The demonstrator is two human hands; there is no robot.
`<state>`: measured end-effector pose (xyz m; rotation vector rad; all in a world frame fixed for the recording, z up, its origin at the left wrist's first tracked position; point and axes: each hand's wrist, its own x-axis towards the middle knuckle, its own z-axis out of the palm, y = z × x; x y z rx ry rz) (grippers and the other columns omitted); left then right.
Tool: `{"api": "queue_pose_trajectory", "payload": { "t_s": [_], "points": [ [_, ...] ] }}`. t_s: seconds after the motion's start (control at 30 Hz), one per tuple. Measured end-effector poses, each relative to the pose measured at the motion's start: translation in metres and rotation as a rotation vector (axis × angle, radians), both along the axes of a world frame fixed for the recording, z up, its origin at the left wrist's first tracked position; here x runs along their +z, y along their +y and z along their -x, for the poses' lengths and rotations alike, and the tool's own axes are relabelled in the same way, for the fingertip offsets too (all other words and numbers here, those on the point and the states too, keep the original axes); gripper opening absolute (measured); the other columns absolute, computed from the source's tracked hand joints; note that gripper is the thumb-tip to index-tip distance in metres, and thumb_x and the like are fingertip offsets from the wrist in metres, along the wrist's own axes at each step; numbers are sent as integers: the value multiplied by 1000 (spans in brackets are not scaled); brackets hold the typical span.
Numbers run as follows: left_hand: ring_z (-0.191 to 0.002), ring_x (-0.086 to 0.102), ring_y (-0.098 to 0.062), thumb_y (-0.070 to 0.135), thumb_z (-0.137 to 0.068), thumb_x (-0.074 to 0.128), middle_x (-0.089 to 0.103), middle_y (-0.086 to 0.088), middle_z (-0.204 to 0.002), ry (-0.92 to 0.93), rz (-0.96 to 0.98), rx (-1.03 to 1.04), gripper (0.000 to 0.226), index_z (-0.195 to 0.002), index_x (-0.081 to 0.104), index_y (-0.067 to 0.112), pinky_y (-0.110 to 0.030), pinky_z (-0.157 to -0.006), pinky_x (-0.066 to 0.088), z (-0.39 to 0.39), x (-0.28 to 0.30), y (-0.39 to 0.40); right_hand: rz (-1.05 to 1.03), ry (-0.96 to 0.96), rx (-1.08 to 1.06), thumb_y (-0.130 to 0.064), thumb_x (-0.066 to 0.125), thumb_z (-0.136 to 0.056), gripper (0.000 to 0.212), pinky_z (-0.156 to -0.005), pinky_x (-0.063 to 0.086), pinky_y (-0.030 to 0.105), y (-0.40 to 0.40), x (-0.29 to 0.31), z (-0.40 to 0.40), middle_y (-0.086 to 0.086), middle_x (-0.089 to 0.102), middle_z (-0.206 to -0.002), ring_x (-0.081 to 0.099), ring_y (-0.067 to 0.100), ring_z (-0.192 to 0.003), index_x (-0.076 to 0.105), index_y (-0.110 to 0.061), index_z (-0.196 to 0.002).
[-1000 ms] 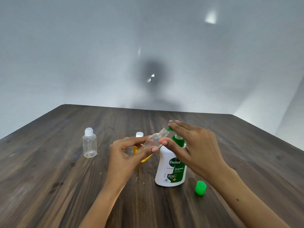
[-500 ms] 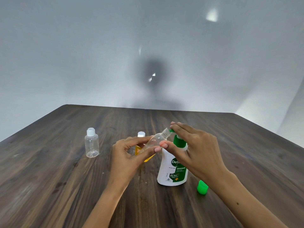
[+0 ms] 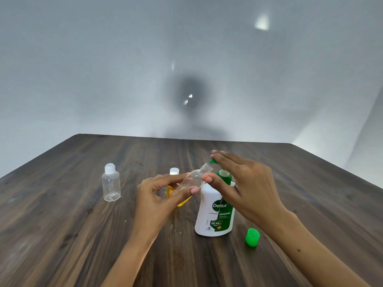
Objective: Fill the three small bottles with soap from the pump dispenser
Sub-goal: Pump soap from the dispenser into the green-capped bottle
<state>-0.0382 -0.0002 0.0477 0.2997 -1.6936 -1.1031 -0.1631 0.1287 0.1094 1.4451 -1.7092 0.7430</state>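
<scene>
Indoors, over a dark wooden table (image 3: 62, 235), left hand (image 3: 159, 201) pinches an uncapped bottle (image 3: 192, 181); right hand (image 3: 246, 187) flat.

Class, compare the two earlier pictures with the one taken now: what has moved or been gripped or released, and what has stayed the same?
Little has changed. The left hand still holds the tilted clear uncapped small bottle, its mouth at the green nozzle of the white pump dispenser; the right hand still rests on the pump head. Nothing was released. The capped clear bottle, the yellow bottle and the loose green cap stayed put.
</scene>
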Motion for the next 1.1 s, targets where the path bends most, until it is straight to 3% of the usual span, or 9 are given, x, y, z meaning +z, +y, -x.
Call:
{"api": "queue_pose_trajectory", "payload": {
  "t_s": [0.1,0.23,0.4,0.47,0.63,0.77,0.83,0.97,1.1],
  "points": [
    [-86,69,-11,40,-62,86,75,14,-84,0,4,-5,33,-93,78,32,-26,-76,52,1,0,-1,12,-5,3,-70,24,-90,77,-59,45,18,-2,0,-2,1,72,-101,69,15,-77,74,-11,-98],
    [-88,68,-9,58,-59,78,74,18,-85,-1,23,16,38,-92,77,38,-18,-75,49,1,-3,-2,8,-23,-36,-74,26,-86,78,-59,38,14,-4,-9,-6,-2,72,-97,68,12,-74,73,-12,-96],
    [-86,68,-9,41,-60,84,75,14,-84,0,3,3,36,-93,78,28,-26,-76,51,1,-1,0,27,-5,-25,-71,25,-89,78,-62,48,21,-3,-1,-1,0,72,-104,69,16,-82,73,-12,-101],
    [-88,68,-9,46,-62,86,75,14,-85,7,2,-8,35,-92,79,31,-27,-76,51,1,-1,-1,26,-13,-39,-70,26,-89,77,-62,48,21,-4,-2,-3,0,72,-103,69,16,-81,73,-11,-100],
    [-88,68,-8,51,-60,85,74,17,-85,23,2,-7,36,-94,75,43,-24,-76,49,1,-2,-1,6,-61,-71,-72,26,-88,76,-67,38,14,-6,-13,-6,-1,71,-103,68,14,-82,73,-12,-99],
    [-85,68,-6,44,-59,85,74,16,-83,16,-2,-4,32,-89,78,35,-22,-74,47,1,-1,0,-9,-23,-56,-70,24,-90,77,-80,41,20,-2,-7,-3,2,68,-114,66,17,-101,71,-10,-107],
    [-85,68,-6,50,-58,85,74,17,-82,17,7,-4,34,-89,77,37,-18,-73,48,1,0,0,-19,-16,-57,-71,24,-90,79,-87,40,24,-2,-7,-2,3,66,-119,62,17,-110,70,-10,-110],
    [-88,68,-5,53,-58,81,73,20,-84,15,5,9,33,-89,75,43,-13,-72,49,2,-1,-2,-26,-2,-75,-71,24,-90,81,-87,42,26,-4,-14,-3,4,67,-116,62,18,-110,71,-9,-107],
    [-88,68,-8,56,-59,84,74,18,-85,14,18,7,36,-92,76,43,-18,-74,51,1,-1,-2,-38,-8,-66,-71,24,-90,79,-90,40,25,-3,-9,-1,3,66,-118,61,16,-112,71,-10,-109]
  ]
}}
